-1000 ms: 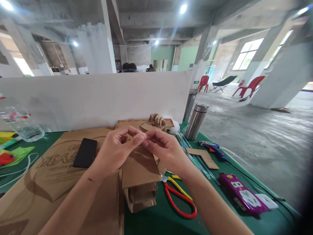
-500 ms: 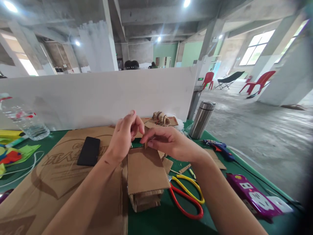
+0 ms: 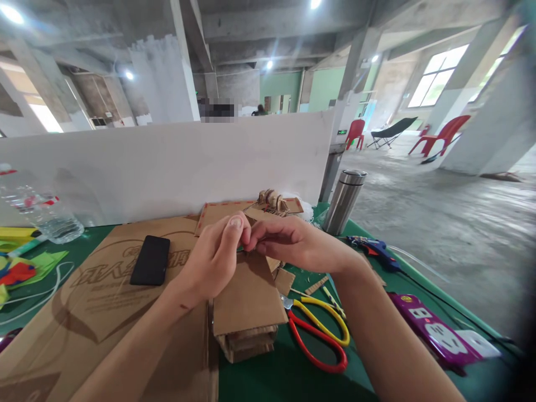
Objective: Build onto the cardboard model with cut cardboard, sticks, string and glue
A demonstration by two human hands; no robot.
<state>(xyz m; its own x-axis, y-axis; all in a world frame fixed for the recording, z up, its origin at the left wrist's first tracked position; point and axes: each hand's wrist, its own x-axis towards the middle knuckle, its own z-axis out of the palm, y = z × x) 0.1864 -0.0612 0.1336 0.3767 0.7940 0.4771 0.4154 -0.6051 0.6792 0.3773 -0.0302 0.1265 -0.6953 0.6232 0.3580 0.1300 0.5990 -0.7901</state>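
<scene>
A: Item one, hands?
B: Left hand (image 3: 215, 257) and right hand (image 3: 293, 243), fingertips meeting above the folded cardboard stack (image 3: 247, 304). Left: fingers curled in, thumb up, pinching toward the right fingertips. Right: fingers drawn together in a pinch. What sits between the fingertips is too small to tell.

A: Item two, the stack?
B: Brown, flat top sheet over several layers, lying on the green table (image 3: 288, 374), directly under both hands, its left edge against the large printed cardboard sheet (image 3: 92, 301).

A: Items on that sheet?
B: Black phone (image 3: 150, 260), face down, left of the left hand, apart from it.

A: Right of the stack?
B: Scissors (image 3: 318, 335), red and yellow handles, just beside the stack, below the right forearm. Further right: purple power strip (image 3: 435, 335), blue glue gun (image 3: 371, 245), steel flask (image 3: 343, 201) upright near the white partition (image 3: 167, 162).

A: Far side?
B: Small cardboard model (image 3: 272, 201) beyond the hands. Clear plastic bottle (image 3: 39, 215) lying far left.
</scene>
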